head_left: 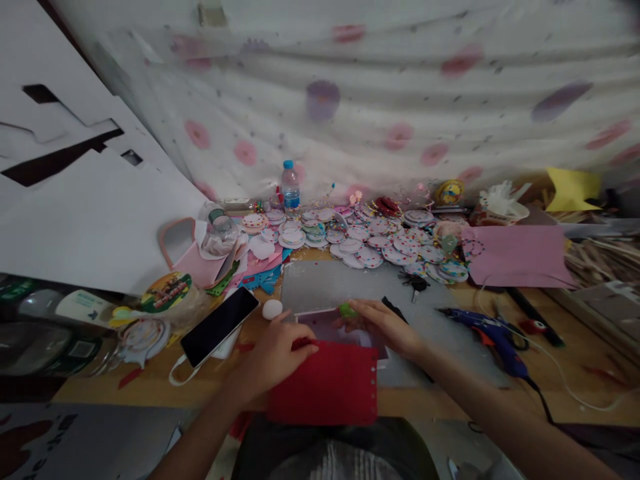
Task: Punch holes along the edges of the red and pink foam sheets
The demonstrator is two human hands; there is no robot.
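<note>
My left hand (283,350) is closed on the upper left corner of a red sheet (325,387), thumb on top. The sheet hangs over the table's front edge above my lap, and a row of small holes or dots runs down its right side. Behind it lies a shallow pale pink box (320,319), partly covered by the sheet. My right hand (387,327) reaches into this box from the right with its fingers bent down. Something green (347,309) shows at its fingertips. What those fingers hold, if anything, is hard to see.
A grey mat (310,280) lies under the box. To the left are a white round object (273,309) and a phone (220,327); to the right, keys (415,283) and a blue glue gun (493,337). Many decorated discs (370,257) and a bottle (290,190) stand behind.
</note>
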